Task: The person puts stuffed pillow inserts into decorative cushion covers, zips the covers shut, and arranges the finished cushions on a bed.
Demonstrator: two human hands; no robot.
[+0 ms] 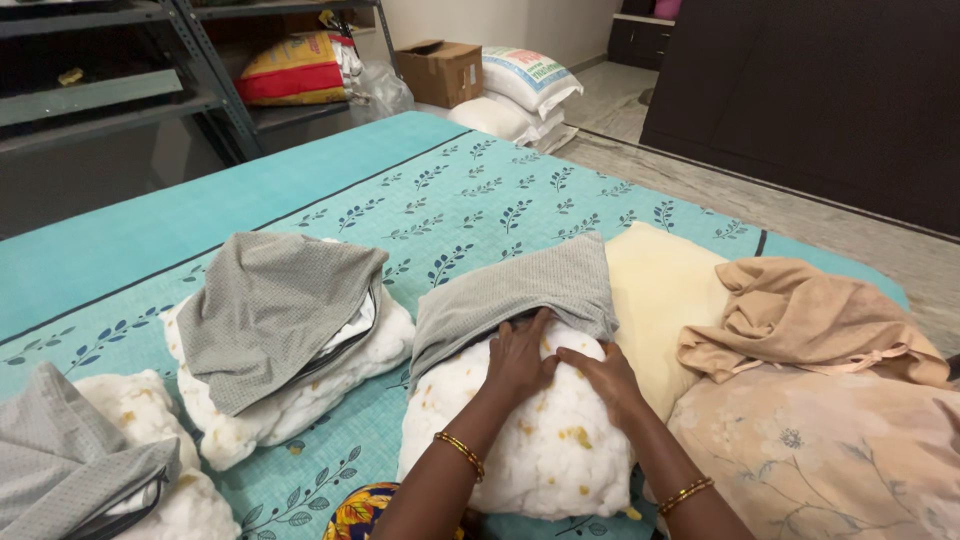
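Item: white cotton pillow [545, 440], yellow-flecked, on teal leaf-print bed [440, 190], centre-front. Long axis runs fwd/back from us; far end sits inside grey cover [520, 290], near end toward us, bottom edge partly cut off by our arms.

Our left hand [518, 358] & right hand [610, 378]: palms down, fingers spread flat, pressing pillow just at cover mouth; neither closed round anything. Left fingertips hidden under cover edge. Gold bangles on both wrists.

Adj.: yellow pillow [660, 290] right; second half-covered pillow [290, 340] left.
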